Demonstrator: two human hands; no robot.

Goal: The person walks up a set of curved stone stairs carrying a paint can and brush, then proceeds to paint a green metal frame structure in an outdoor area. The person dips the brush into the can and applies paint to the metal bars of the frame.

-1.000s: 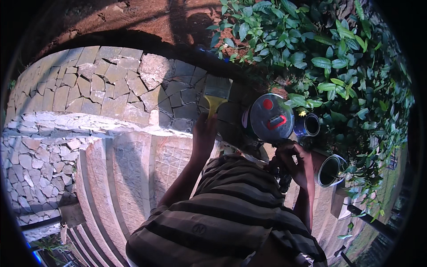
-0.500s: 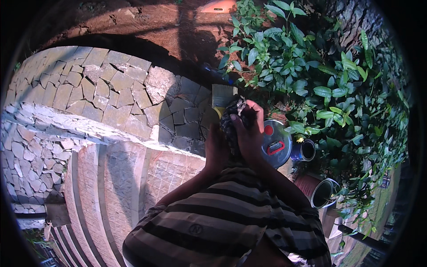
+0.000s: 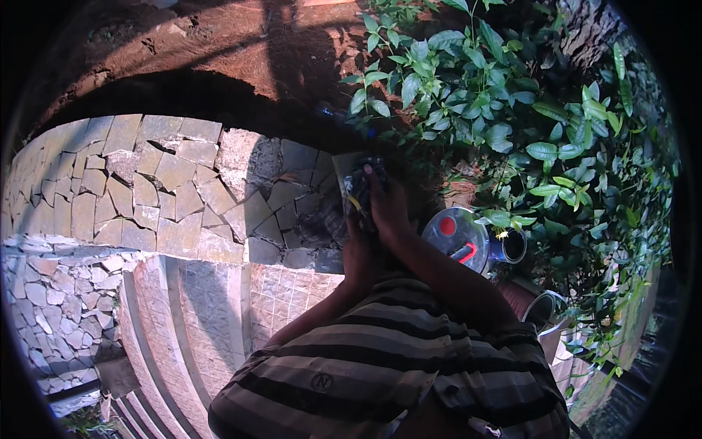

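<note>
A wide flat paintbrush (image 3: pixel 342 167) with pale bristles and a yellow edge on its handle points away from me, over the stone-topped wall. My left hand (image 3: pixel 358 252) is closed low around its handle, the fingers partly hidden. My right hand (image 3: pixel 389 205) presses a dark patterned cloth (image 3: pixel 374 162) against the brush, thumb on top. Below and to the left, a loose part of the cloth seems to hang in the shade. Right of my hands stands a round container with a grey lid (image 3: pixel 469 222), marked by a red disc and a red-edged piece.
Beside the lid are a small blue can (image 3: pixel 514 247) and a reddish-brown bucket (image 3: pixel 521 298) with a wire handle. Leafy plants (image 3: pixel 504 139) crowd the right. The stone-paved wall top (image 3: pixel 175 197) runs left, above tiled steps (image 3: pixel 197 300). Reddish soil (image 3: pixel 212 44) lies beyond.
Both hands and the brush have moved slightly left. The cloth was bunched in my right hand beside the brush; now it lies against the brush. The view has shifted a little.
</note>
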